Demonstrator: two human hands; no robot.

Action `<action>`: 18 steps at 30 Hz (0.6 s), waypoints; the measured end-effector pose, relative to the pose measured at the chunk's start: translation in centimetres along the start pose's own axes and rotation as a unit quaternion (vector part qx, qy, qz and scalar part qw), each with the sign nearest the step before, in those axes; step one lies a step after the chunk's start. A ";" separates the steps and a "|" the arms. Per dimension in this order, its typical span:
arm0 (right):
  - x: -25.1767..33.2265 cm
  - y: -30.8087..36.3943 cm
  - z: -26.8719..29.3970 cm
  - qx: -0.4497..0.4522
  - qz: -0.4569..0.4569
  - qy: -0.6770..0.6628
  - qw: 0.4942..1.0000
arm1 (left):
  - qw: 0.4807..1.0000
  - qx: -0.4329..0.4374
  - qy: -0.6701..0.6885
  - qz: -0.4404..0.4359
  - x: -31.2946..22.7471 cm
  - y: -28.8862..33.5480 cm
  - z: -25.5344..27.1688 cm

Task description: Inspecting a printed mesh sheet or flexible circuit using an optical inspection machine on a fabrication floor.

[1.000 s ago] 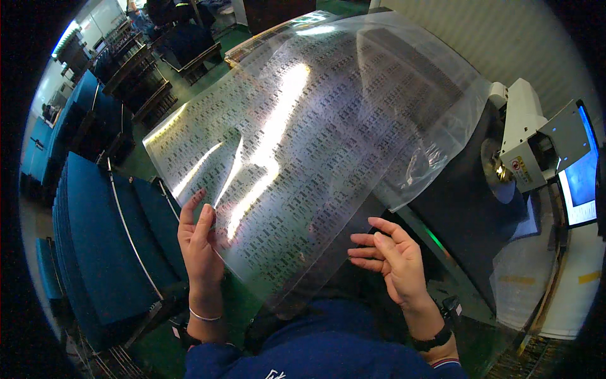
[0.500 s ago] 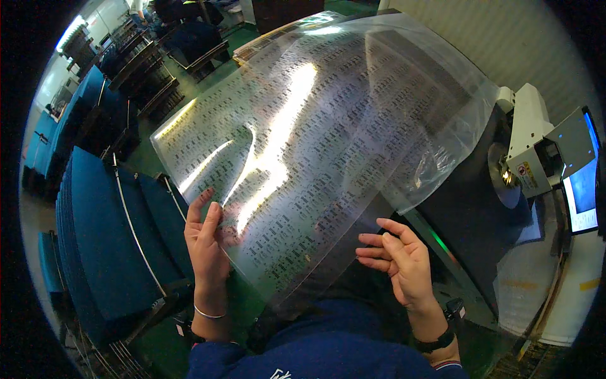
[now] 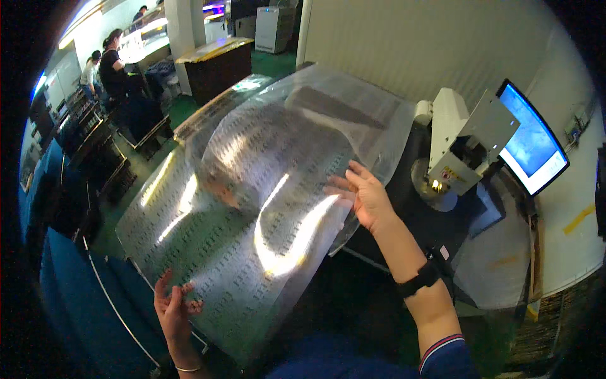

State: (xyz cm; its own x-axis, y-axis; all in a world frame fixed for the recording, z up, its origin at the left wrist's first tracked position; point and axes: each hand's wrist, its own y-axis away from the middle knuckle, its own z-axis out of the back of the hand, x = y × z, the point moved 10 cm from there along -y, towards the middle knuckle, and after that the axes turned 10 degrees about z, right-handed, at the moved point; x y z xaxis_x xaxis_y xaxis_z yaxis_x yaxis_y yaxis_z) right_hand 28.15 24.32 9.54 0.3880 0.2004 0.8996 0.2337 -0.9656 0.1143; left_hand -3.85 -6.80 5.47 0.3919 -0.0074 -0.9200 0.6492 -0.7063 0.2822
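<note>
A large clear film sheet printed with rows of small dark marks slants across the view, bowed and full of bright reflections. My left hand grips its lower left edge, thumb on one side and fingertips showing through the film. At the sheet's right edge is my right hand, fingers stretched and apart; some look dim, as if seen through the film. Beyond, a clear plastic sheet lies on the dark table, with more film under it.
A white machine with a lit round part stands on the table at right, beside a monitor. Blue padded racks line the left. People are at the far left, near a wrapped box.
The view has swung up, bringing in the far room and monitor. My right hand has reached forward to the sheet's right edge. The printed film has lifted and curled away from the pile.
</note>
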 end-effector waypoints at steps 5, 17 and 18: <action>4.8 -1.3 -1.6 0.070 0.125 0.136 0.980 | 0.996 0.036 0.003 0.076 1.5 -1.2 0.5; 39.5 18.1 -0.2 -0.150 0.574 0.399 0.699 | 0.992 0.105 0.069 0.017 1.6 -5.4 -2.8; 39.3 17.0 0.6 -0.148 0.569 0.383 0.712 | 0.996 0.069 0.063 0.004 0.6 -4.5 -0.8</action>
State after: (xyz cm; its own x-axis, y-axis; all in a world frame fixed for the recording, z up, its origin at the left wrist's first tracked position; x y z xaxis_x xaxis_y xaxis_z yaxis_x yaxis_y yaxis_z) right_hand 47.91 15.92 46.54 -0.4505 -0.7805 0.4334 -0.0857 -0.4454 -0.8912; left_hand -6.03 -3.04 3.89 0.4800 0.0695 -0.8745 0.5540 -0.7970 0.2408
